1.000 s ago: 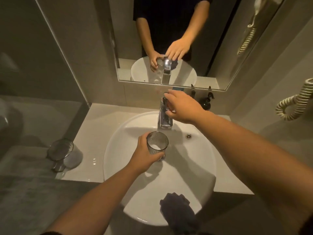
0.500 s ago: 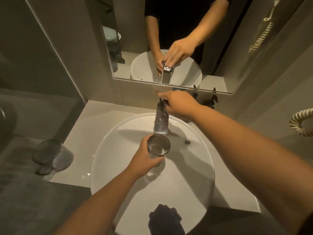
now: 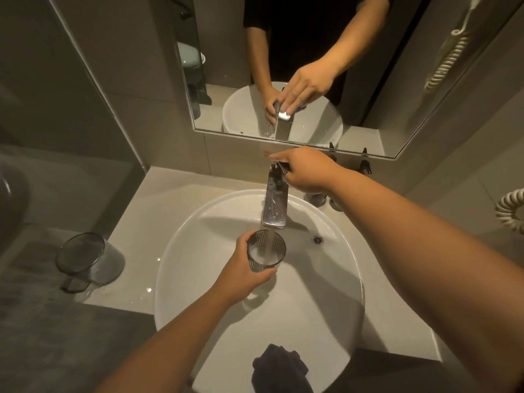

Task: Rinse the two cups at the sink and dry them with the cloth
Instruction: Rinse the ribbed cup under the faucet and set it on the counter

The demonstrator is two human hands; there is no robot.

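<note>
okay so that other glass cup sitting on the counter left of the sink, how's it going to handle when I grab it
The second cup looks like clear glass, so probably fragile and slippery if wet. It narrows toward its base, so a sideways nudge could tip it. It stands near the counter edge; lift rather than slide.

Grey tiled walls (image 3: 119,66), mirror (image 3: 419,80) above pale tabletop (image 3: 158,211), coiled cord (image 3: 510,208) on right wall, dim warm light.
</note>
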